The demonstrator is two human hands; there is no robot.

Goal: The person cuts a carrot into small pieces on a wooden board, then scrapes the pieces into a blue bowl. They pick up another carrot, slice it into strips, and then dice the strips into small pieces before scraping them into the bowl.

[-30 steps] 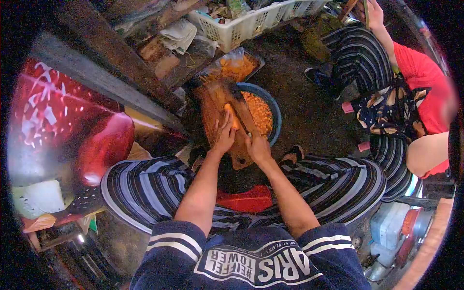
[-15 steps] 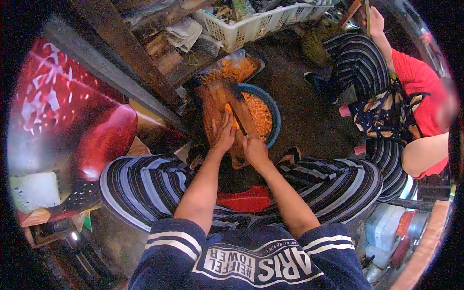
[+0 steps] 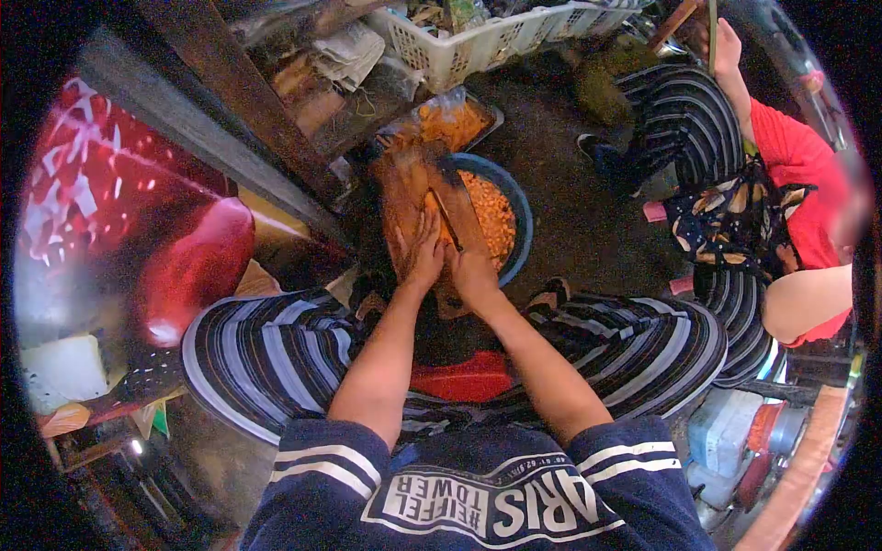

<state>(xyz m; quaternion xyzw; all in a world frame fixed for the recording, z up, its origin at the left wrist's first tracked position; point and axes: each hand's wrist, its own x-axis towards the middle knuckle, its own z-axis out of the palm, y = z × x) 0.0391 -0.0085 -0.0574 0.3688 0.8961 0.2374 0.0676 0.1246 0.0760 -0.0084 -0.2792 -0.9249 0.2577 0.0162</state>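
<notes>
My right hand (image 3: 473,274) is wrapped around the handle of a knife (image 3: 446,220), its blade pointing away from me over a wooden chopping board (image 3: 401,188). Just left of the blade, my left hand (image 3: 423,250) presses with fingers together on an orange piece of vegetable (image 3: 431,202), likely carrot, lying on the board. My fingers partly hide that piece. Under the board's right side stands a blue basin (image 3: 525,225) holding many small diced orange pieces (image 3: 490,213).
Beyond the board, a tray (image 3: 497,118) holds more orange pieces and a plastic bag. A white plastic basket (image 3: 450,60) stands farther back. On the right sits another person in a red top (image 3: 785,147), one hand raised. A wooden post (image 3: 266,101) slants at left.
My right hand and the knife have shifted slightly left, closer to my left hand. My left hand stays at the orange piece. The other person's raised hand has moved slightly.
</notes>
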